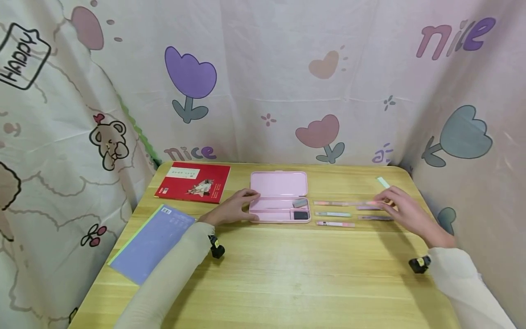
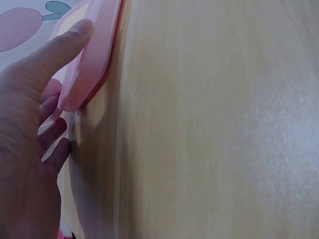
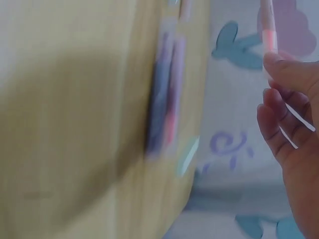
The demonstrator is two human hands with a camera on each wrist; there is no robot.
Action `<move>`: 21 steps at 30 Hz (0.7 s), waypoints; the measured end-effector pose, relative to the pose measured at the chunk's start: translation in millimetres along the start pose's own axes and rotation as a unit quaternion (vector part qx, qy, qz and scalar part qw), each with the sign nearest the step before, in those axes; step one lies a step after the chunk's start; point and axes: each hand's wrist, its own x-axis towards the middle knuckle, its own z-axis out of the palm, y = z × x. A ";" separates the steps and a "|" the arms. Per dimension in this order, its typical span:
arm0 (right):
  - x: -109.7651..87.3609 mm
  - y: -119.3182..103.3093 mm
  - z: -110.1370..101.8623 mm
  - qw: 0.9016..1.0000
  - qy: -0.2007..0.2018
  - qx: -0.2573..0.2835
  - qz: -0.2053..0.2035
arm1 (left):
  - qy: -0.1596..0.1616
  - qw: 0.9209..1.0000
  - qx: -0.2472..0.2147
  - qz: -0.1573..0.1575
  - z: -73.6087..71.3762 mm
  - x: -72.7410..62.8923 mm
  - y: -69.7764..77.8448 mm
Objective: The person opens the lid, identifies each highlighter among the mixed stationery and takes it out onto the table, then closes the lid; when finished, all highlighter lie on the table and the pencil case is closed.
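An open pink pencil case [image 1: 278, 184] lies on the table, its lid tipped back. Inside at the right are a grey block [image 1: 300, 203] and a black block [image 1: 301, 215]. My left hand [image 1: 232, 208] holds the case's left end, thumb on the near wall [image 2: 89, 69] in the left wrist view. My right hand [image 1: 404, 212] pinches a slim pen with a pinkish-orange end [image 3: 269, 37], raised above the table and blurred in the head view. Below it lie a purplish pen [image 1: 367, 208] and a dark pen [image 1: 376, 218].
Between case and right hand lie a pale green pen [image 1: 334, 214] and a white-and-pink pen [image 1: 335, 224]. A small pale green strip [image 1: 383, 182] is at the back right. On the left are a red book [image 1: 218, 180] and a blue-purple notebook [image 1: 152, 242]. Printed curtains [image 1: 255, 68] surround the table.
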 end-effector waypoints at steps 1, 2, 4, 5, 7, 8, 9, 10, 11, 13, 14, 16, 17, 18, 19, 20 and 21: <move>-6.6 3.9 -2.5 1.000 0.002 -0.002 0.004 | 0.001 1.000 -0.001 0.000 0.1 -0.1 -0.5; -13.0 7.9 -4.7 1.000 0.004 -0.005 0.007 | 0.001 1.000 -0.001 0.000 0.1 -0.2 -0.7; -25.7 14.9 -8.2 1.000 0.006 -0.008 0.015 | 0.001 1.000 -0.002 0.001 0.1 -0.3 -0.8; -32.0 17.9 -9.1 1.000 0.009 -0.012 0.019 | 0.001 1.000 -0.002 0.001 0.1 -0.2 -0.5; -43.5 22.0 -10.6 0.999 0.011 -0.019 0.027 | 0.002 1.000 -0.004 0.000 0.2 -0.2 -0.4; -48.7 24.0 -10.4 0.999 0.011 -0.020 0.030 | 0.001 1.000 -0.003 0.000 0.2 -0.1 -0.3; -53.5 25.9 -9.8 0.999 0.009 -0.021 0.032 | 0.001 1.000 -0.002 -0.001 0.2 -0.1 -0.1; -57.9 27.4 -8.7 0.999 0.007 -0.020 0.035 | 0.001 1.000 -0.002 -0.002 0.2 -0.1 0.0; -62.0 28.9 -7.1 0.999 0.005 -0.019 0.038 | 0.001 1.000 -0.002 -0.003 0.1 -0.2 0.2; -68.7 32.6 -3.2 0.999 -0.004 -0.014 0.042 | 0.003 1.000 -0.002 -0.005 -0.3 -0.3 0.8; -71.3 34.4 -0.8 0.999 -0.006 -0.010 0.042 | 0.003 1.000 -0.003 -0.006 -0.6 -0.5 1.1; -75.8 37.6 4.3 0.999 -0.010 0.000 0.042 | 0.004 1.000 -0.004 -0.006 -1.0 -0.8 1.9; -77.4 39.4 6.9 0.999 -0.011 0.002 0.040 | 0.004 1.000 -0.005 -0.006 -1.2 -1.0 2.3; -78.9 41.1 9.5 0.999 -0.011 0.005 0.038 | 0.004 1.000 -0.004 -0.005 -1.1 -1.1 2.6; -80.2 42.4 12.0 0.999 -0.010 0.006 0.035 | 0.004 1.000 -0.003 -0.003 -1.1 -1.3 2.9; -81.2 43.4 14.2 0.999 -0.009 0.005 0.035 | 0.003 1.000 -0.002 -0.003 -1.0 -1.4 3.0; -82.2 44.4 16.1 0.999 -0.009 0.006 0.035 | 0.004 1.000 -0.002 -0.002 -1.0 -1.4 3.1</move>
